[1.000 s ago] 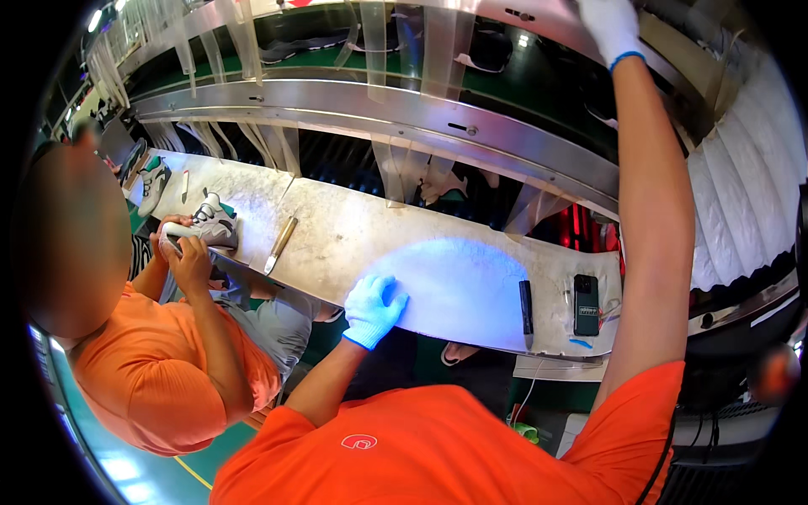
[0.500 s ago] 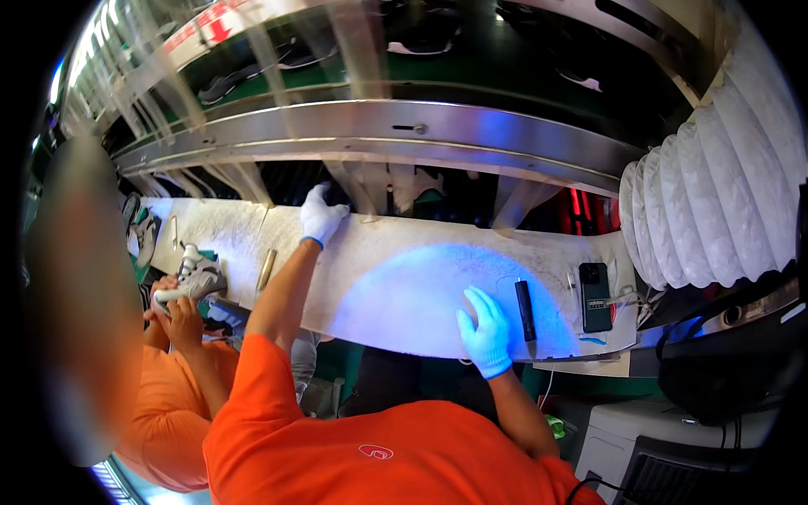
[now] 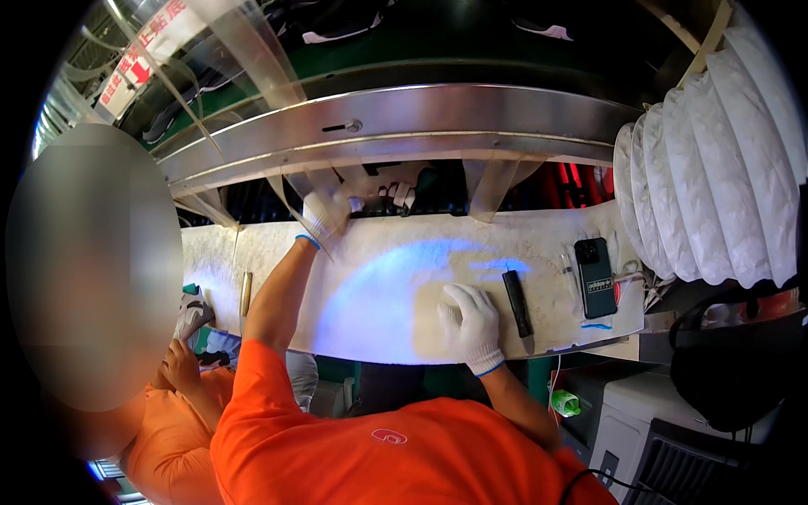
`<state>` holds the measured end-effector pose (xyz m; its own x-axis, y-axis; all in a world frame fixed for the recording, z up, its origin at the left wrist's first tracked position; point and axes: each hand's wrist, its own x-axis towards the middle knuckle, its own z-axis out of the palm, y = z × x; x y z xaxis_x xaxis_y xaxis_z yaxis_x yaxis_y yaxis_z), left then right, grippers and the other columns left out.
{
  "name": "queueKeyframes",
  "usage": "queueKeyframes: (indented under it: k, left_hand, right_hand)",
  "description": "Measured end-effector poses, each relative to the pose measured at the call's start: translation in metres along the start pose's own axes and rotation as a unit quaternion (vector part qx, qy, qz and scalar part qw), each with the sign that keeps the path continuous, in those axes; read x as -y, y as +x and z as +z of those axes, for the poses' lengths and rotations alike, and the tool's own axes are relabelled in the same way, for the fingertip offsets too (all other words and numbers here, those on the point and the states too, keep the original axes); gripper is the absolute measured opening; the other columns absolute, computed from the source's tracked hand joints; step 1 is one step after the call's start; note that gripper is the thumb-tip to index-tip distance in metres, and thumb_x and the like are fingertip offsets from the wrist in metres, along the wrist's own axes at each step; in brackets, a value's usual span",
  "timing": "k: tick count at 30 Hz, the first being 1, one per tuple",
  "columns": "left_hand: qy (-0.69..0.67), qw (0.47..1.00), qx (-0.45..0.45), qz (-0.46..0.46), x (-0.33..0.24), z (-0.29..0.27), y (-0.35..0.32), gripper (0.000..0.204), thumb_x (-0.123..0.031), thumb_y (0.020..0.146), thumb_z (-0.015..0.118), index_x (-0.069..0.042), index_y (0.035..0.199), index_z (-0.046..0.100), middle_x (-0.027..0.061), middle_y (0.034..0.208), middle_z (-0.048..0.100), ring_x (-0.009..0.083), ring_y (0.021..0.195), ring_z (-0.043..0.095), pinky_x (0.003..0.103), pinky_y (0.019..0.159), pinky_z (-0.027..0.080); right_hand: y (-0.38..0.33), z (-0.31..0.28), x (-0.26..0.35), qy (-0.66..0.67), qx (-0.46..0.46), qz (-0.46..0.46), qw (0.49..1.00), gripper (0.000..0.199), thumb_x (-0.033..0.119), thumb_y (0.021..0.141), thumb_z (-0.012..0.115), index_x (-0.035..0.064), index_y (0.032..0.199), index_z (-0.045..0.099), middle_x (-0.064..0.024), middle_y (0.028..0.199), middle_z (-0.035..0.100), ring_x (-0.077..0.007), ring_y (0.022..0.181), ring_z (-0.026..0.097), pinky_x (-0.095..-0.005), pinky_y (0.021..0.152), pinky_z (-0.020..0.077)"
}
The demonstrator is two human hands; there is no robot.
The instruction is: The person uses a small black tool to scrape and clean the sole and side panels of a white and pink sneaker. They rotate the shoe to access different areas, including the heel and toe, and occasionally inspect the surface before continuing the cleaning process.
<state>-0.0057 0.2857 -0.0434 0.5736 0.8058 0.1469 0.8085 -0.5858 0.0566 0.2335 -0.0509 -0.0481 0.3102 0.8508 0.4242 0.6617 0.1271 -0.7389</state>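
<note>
My left hand (image 3: 326, 215), in a white knit glove, reaches to the opening under the metal rail. A clear plastic strip hangs in front of it and its fingers are partly hidden. Close to its right, inside the opening, sits a light shoe (image 3: 396, 189), partly covered by the strips. I cannot tell whether the hand touches it. My right hand (image 3: 470, 328), also gloved, rests over the pale bench top (image 3: 379, 286) with loosely bent fingers apart and nothing in them. Right beside it lies a black-handled tool (image 3: 517, 301) with a short metal blade.
A dark phone (image 3: 596, 282) lies at the bench's right end, before a white ribbed duct (image 3: 707, 177). The metal rail (image 3: 404, 118) runs above the opening. At left, a co-worker's hand (image 3: 181, 362) is near a grey shoe (image 3: 195, 311). A slim stick (image 3: 245, 295) lies between us.
The view has shifted. My left hand has gone behind the plastic strip toward the opening, where more of the shoe shows. My right hand now blocks part of the blue light.
</note>
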Motion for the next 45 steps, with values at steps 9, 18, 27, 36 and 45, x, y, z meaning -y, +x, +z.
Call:
queueKeyframes:
  k: [9, 18, 27, 36, 45]
  left_hand:
    - [-0.746, 0.601, -0.113, -0.264, -0.014, -0.008, -0.095, 0.043, -0.028, 0.109, 0.057, -0.008, 0.145, 0.069, 0.0115, 0.144, 0.070, 0.0301, 0.118, 0.075, 0.047, 0.095, 0.066]
    - [-0.570, 0.736, -0.198, -0.308, -0.194, -0.065, -0.308, 0.065, -0.021, 0.089, 0.092, 0.003, 0.144, 0.069, 0.0105, 0.123, 0.080, 0.0168, 0.109, 0.074, 0.035, 0.097, 0.060]
    - [-0.362, 0.909, -0.206, -0.019, -0.193, -0.101, -0.355, 0.081, -0.015, 0.074, 0.100, 0.004, 0.146, 0.067, 0.0255, 0.155, 0.064, 0.0360, 0.143, 0.064, 0.043, 0.115, 0.054]
    - [-0.369, 0.925, -0.082, -0.030, -0.132, -0.093, -0.276, 0.135, -0.039, 0.062, 0.104, -0.007, 0.173, 0.036, 0.0264, 0.179, 0.031, 0.0428, 0.167, 0.031, 0.050, 0.132, 0.035]
    - [-0.343, 0.936, -0.060, -0.054, -0.144, -0.092, -0.258, 0.129, -0.041, 0.059, 0.102, -0.016, 0.172, 0.043, 0.0379, 0.180, 0.014, 0.0545, 0.163, 0.031, 0.056, 0.127, 0.042]
  right_hand:
    - [-0.008, 0.016, -0.015, 0.047, -0.008, 0.010, 0.999, 0.037, 0.022, 0.092, 0.087, 0.0050, 0.125, 0.079, -0.0182, 0.123, 0.078, -0.0389, 0.111, 0.074, -0.0462, 0.098, 0.0597]
    - [-0.032, 0.061, 0.078, 0.445, -0.047, 0.270, 0.852, 0.063, 0.012, 0.096, 0.085, -0.0085, 0.149, 0.059, -0.0122, 0.136, 0.071, -0.0212, 0.122, 0.070, -0.0417, 0.104, 0.0572]
    - [0.054, 0.013, 0.022, 0.501, 0.280, 0.188, 0.797, 0.031, 0.008, 0.089, 0.082, 0.0052, 0.119, 0.078, 0.0040, 0.096, 0.069, -0.0091, 0.086, 0.068, -0.0265, 0.076, 0.0551]
    - [0.103, 0.009, 0.066, 0.330, 0.509, 0.175, 0.776, 0.040, 0.006, 0.089, 0.084, 0.0022, 0.127, 0.072, 0.0012, 0.100, 0.073, -0.0078, 0.092, 0.067, -0.0269, 0.085, 0.0548]
    - [0.100, 0.008, 0.064, 0.271, 0.507, 0.157, 0.803, 0.042, 0.021, 0.091, 0.086, 0.0067, 0.129, 0.075, -0.0047, 0.112, 0.076, -0.0127, 0.099, 0.070, -0.0309, 0.090, 0.0582]
